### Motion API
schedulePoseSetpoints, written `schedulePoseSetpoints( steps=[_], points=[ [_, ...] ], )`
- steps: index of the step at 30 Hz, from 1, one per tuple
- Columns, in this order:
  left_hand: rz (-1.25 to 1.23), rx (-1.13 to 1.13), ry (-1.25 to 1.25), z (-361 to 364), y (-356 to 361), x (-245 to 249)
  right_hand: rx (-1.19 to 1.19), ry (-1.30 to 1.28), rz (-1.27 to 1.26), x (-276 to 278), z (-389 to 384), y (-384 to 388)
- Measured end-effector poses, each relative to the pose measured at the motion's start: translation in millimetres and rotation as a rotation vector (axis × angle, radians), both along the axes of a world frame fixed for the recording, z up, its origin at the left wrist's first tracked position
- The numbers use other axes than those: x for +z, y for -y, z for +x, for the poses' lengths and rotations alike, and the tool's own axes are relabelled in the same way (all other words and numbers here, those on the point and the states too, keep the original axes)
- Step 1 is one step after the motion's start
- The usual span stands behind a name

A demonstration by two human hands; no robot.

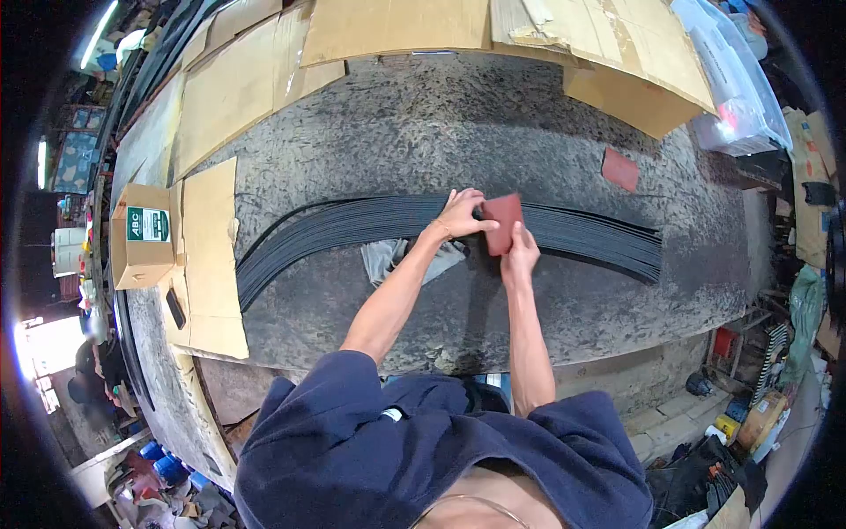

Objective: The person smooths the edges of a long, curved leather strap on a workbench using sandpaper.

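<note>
Table (pixel 617 309), broad, dark, scuffed, filled most of view. Brown cardboard sheets (pixel 397 25) covered its far side, 10 to 1 o'clock. Long curved bundle of thin black strips (pixel 348 223) ran from 9 o'clock through centre to 3. Clear plastic bin (pixel 736 88) sat at 2 o'clock, small open cardboard box with green-and-white ABC label (pixel 145 238) at 9. Crumpled grey cloth (pixel 383 259) lay near centre, against bundle's near side. Left hand (pixel 460 214) rested on bundle at centre, fingers apart, thumb reaching to edge of dark red rectangular sheet (pixel 503 220). Right hand (pixel 520 254) had thumb and fingers clamped on that sheet, over bundle just right of centre. Second dark red piece (pixel 620 170) lay at 2 o'clock, beyond bundle. Flat black object (pixel 176 309) lay at 9, near box.
</note>
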State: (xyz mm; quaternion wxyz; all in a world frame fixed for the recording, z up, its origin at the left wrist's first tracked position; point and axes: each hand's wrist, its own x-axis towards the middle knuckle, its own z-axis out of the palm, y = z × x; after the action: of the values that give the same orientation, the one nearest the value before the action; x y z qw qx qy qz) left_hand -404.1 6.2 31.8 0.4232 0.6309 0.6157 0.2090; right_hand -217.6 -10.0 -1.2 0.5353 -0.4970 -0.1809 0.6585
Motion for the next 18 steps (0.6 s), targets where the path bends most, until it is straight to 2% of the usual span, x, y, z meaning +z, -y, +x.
schedulePoseSetpoints(
  steps=[1, 2, 3, 5, 6, 7, 9, 10, 12, 13, 14, 15, 16, 17, 18],
  points=[
    [0.016, 0.069, 0.1, 0, -1, -9, 0.106, 0.134, -0.027, 12, -3, -2],
    [0.012, 0.241, 0.278, 0, -2, -18, 0.343, 0.332, -0.013, 26, 9, -11],
    [0.018, 0.369, 0.455, 1, 3, 3, 0.582, 0.525, 0.002, 55, 21, -20],
    [-0.052, 0.428, 0.393, -4, 8, 8, 0.678, 1.391, 0.649, 73, 64, -47],
    [-0.045, 0.446, 0.377, -8, 7, 6, 0.676, 1.362, 0.788, 64, 85, -70],
    [-0.033, 0.476, 0.363, -8, 7, 3, 0.791, 1.474, 0.884, 67, 104, -89],
    [-0.049, 0.573, 0.357, 1, 10, 12, 1.166, 1.507, 0.939, 50, 135, -120],
    [0.003, 0.666, 0.423, 2, 7, 2, 1.174, 1.484, 0.955, 52, 142, -129],
    [0.041, 0.757, 0.46, 8, 16, 1, 1.38, 1.452, 1.08, 51, 157, -132],
    [0.151, 0.849, 0.416, 19, 17, 15, 1.377, 1.439, 1.084, 45, 161, -134],
    [0.259, 0.941, 0.379, 36, 20, 26, 1.265, 1.43, 1.115, 39, 168, -133],
    [0.257, 0.951, 0.378, 57, 21, 30, 1.157, 1.419, 1.148, 32, 174, -131],
    [0.419, 0.919, 0.058, 83, 18, 32, 0.995, 1.451, 1.242, 23, 178, -121],
    [0.567, 0.87, -0.27, 105, 16, 30, 1.006, 1.436, 1.255, 22, 179, -117],
    [0.592, 0.722, -0.33, 123, 14, 19, 0.98, 1.472, 1.233, 22, 179, -114]
  ],
)
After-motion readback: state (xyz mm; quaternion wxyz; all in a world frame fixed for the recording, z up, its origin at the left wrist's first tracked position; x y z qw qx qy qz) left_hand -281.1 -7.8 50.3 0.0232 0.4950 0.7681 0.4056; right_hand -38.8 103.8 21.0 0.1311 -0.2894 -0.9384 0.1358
